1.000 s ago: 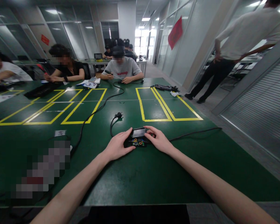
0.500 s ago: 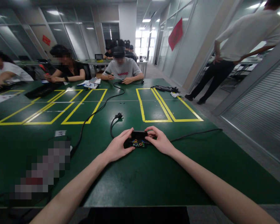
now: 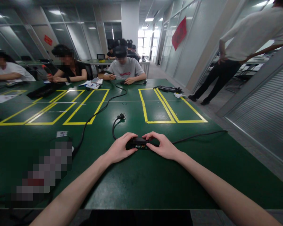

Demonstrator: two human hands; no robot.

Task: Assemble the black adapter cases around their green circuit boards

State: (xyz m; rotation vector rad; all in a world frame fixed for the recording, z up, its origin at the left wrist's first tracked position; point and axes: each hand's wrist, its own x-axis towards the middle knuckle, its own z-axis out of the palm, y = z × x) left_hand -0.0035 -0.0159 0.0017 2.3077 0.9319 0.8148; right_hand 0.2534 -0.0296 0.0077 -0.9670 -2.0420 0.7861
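Observation:
A black power adapter [image 3: 138,141] lies on the green table in front of me, with cords at its ends. Its upper cover is tilted down over the lower half. Through the gap along the near side a circuit board [image 3: 139,146] with a copper-coloured ring part shows. My left hand [image 3: 119,147] grips the adapter's left end, fingers on the cover and thumb at the near edge. At the other end my right hand [image 3: 163,147] is closed round it in the same way. The palms hide both ends of the case.
A power plug [image 3: 120,116] on its cord lies just beyond my hands. Another black cord [image 3: 200,135] runs off to the right. Yellow tape outlines [image 3: 159,121] mark the table. At the far side a person [image 3: 126,67] holds a screwdriver; a folded black tripod [image 3: 167,89] lies nearby.
The adapter's cover, raised before with the board exposed, has swung down towards me and now hides most of the board. Both hands have stayed at the two ends.

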